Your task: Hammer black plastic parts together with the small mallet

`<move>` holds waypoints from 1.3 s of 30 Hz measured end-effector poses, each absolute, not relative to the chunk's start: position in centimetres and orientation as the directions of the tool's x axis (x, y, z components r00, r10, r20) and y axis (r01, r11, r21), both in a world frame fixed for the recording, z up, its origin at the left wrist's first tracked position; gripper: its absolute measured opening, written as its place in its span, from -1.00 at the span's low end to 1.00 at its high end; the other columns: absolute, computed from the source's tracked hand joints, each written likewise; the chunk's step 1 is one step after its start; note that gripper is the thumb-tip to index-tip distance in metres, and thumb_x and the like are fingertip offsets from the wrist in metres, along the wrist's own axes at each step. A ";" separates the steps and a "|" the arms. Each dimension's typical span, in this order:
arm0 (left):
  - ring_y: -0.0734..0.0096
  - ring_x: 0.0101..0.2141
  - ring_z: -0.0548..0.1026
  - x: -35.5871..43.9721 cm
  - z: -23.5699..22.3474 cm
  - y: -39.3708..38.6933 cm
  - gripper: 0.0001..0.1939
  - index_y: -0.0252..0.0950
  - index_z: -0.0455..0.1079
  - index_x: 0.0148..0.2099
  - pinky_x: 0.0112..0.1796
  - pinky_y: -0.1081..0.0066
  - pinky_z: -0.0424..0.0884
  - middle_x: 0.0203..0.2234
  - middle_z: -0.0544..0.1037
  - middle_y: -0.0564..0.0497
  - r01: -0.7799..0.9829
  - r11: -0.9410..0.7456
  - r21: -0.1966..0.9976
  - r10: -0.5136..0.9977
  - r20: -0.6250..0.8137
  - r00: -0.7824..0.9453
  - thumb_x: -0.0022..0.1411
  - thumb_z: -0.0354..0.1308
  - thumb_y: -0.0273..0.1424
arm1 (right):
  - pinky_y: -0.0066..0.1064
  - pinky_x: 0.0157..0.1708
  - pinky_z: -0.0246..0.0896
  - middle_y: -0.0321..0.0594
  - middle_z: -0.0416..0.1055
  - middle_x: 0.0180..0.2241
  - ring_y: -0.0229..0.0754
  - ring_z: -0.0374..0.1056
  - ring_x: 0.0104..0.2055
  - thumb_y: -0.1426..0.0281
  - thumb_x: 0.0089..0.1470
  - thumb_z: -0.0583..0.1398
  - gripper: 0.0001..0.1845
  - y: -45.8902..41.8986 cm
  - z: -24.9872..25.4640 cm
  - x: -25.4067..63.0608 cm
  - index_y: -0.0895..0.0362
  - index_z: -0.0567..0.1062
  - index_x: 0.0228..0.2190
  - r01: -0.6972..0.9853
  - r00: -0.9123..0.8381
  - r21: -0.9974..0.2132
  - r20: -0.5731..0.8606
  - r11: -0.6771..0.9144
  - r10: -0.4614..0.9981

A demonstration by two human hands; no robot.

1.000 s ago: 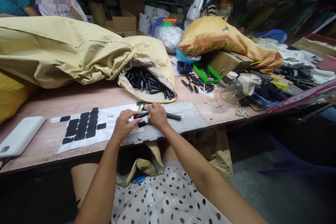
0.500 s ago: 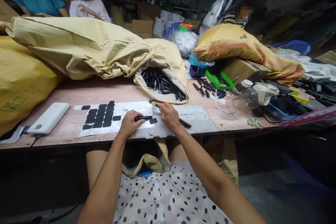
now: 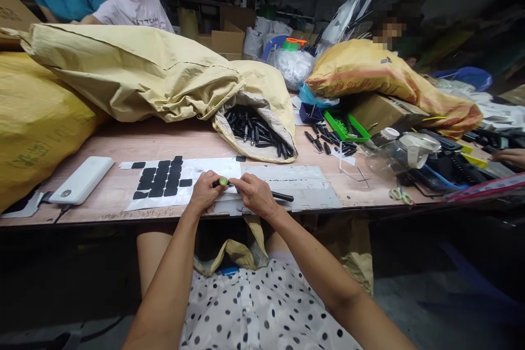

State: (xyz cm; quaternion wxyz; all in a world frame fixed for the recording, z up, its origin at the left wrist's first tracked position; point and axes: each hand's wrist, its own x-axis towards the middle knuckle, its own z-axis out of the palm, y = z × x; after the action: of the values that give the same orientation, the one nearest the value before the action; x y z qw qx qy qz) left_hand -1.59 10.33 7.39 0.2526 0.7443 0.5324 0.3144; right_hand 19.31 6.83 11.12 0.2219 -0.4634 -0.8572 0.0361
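Note:
My left hand [image 3: 204, 190] is closed on a slim black pen-like piece [image 3: 216, 182], low over the white sheet [image 3: 209, 167]; much of the piece is hidden. In my right hand [image 3: 256, 194] is a small hammer-like tool [image 3: 283, 197], its black handle sticking out behind the fist. The tool's round yellow-green head [image 3: 223, 181] is at my left fingertips, over the black piece; whether they touch I cannot tell. Black square patches [image 3: 164, 178] stand in rows on the sheet to the left. A grey board [image 3: 318, 188] lies under my right hand.
Beyond my hands, an open cloth sack [image 3: 283, 98] spills several black pen-like pieces [image 3: 254, 128]. A white power bank [image 3: 84, 179] lies left, scissors [image 3: 401, 195] right. Behind are a green tray [image 3: 346, 126] and a clear plastic jug [image 3: 394, 156]. Co-workers sit across the table; another hand [image 3: 511, 157] shows far right.
My right hand has brought the tool's yellow-green head down and left onto or over the piece at my left fingers. A co-worker's hand has come in at far right.

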 end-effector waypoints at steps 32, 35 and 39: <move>0.17 -0.21 0.46 -1.3 8.4 9.7 -0.80 -0.17 0.54 -0.16 -0.08 0.21 0.42 -0.28 0.58 -0.02 0.650 -0.352 0.674 0.936 0.257 0.240 0.29 0.14 -0.23 | -0.28 -0.10 0.19 -0.08 0.45 -0.19 -0.03 0.28 -0.09 0.42 0.33 0.11 -0.70 11.4 8.8 21.4 0.05 0.61 -0.04 0.907 -0.289 -0.211 0.317 0.364 0.903; 0.15 -0.17 0.48 -1.0 9.5 8.2 -0.75 -0.18 0.50 -0.14 -0.06 0.21 0.43 -0.24 0.60 -0.04 0.602 -0.330 0.727 0.944 0.258 0.207 0.32 0.07 -0.19 | -0.28 -0.11 0.18 -0.09 0.44 -0.19 -0.04 0.27 -0.09 0.41 0.33 0.11 -0.72 11.4 9.0 21.2 0.06 0.61 -0.08 0.913 -0.280 -0.208 0.304 0.350 0.911; 0.18 -0.17 0.53 0.0 10.6 3.3 -0.64 -0.17 0.50 -0.08 -0.08 0.27 0.45 -0.22 0.62 -0.03 0.460 -0.252 0.851 0.933 0.087 0.349 0.36 0.01 -0.08 | -0.28 -0.11 0.18 -0.09 0.43 -0.18 -0.04 0.26 -0.09 0.41 0.31 0.13 -0.74 11.3 9.3 21.0 0.06 0.60 -0.09 0.917 -0.268 -0.213 0.296 0.337 0.917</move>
State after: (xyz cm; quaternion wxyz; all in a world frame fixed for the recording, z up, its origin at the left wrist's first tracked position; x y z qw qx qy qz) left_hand -0.03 3.35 10.63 0.3806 0.7276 0.4789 0.3105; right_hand 21.02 11.30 9.27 0.1859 -0.5757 -0.7963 -0.0004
